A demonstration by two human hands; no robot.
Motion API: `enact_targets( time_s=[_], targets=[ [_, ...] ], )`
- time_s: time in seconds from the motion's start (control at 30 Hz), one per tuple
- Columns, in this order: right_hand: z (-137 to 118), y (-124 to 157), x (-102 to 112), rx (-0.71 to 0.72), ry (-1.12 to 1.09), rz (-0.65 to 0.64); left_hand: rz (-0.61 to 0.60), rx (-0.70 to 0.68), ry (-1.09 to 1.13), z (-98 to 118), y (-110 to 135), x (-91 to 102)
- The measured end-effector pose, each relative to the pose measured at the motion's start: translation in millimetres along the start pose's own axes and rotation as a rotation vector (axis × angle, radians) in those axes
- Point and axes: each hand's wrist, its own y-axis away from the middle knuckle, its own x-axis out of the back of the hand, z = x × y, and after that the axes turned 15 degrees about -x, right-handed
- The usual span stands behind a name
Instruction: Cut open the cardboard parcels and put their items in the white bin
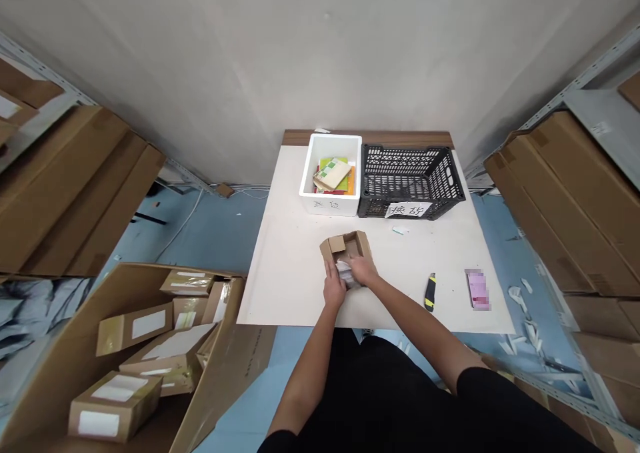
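Note:
A small cardboard box [369, 253] stands with its flaps up near the middle of the table's front half. My left hand [334, 286] holds the box by its near left side, thumb toward the inside. Reaching in from the right, my right hand [362, 270] has its fingers closed on a whitish, crumpled packet [345, 271] in the box. What the packet contains cannot be made out. To the right lies a black and yellow utility knife [430, 293], with a pink pixelated item [478, 289] farther over.
At the table's back stand a white foam box [306, 189] of colourful packets and a black plastic crate [410, 203] with a paper label. A large carton [220, 359] of taped parcels is at the left. Shelves with cardboard boxes [585, 193] flank both sides.

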Motion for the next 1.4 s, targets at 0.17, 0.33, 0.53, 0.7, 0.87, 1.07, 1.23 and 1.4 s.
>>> enact_targets(
  time_s=[0.17, 0.33, 0.53, 0.7, 0.87, 1.07, 1.23, 1.4],
  targets=[
    [39, 5, 86, 0.135, -0.346, 0.140, -0.041, 0.016, -0.078, -22, -14, 38.4],
    [80, -16, 108, 0.035, -0.323, -0.085, -0.018, -0.033, -0.122, -75, -21, 107.5],
    [103, 2, 16, -0.441, -0.131, 0.170, 0.059, -0.030, -0.365, -83, -18, 163.2],
    [96, 37, -61, -0.249, -0.031, 0.026, 0.280, -0.196, -0.297, -12, -3, 124.0],
    [94, 36, -77, -0.308, 0.010, -0.082, -0.010, -0.400, -0.091, 55, -1, 37.0],
    [159, 44, -60, -0.468, -0.133, 0.015, -0.427, -0.309, 0.021, 59, -40, -49.2],
    [200, 81, -68, -0.691, -0.253, 0.011, -0.558, -0.197, 0.008, 49, -52, -101.8],
    [189, 98, -71, -0.707, -0.310, 0.296, -0.416, -0.233, 0.186, 40, -51, -120.4]
  ],
)
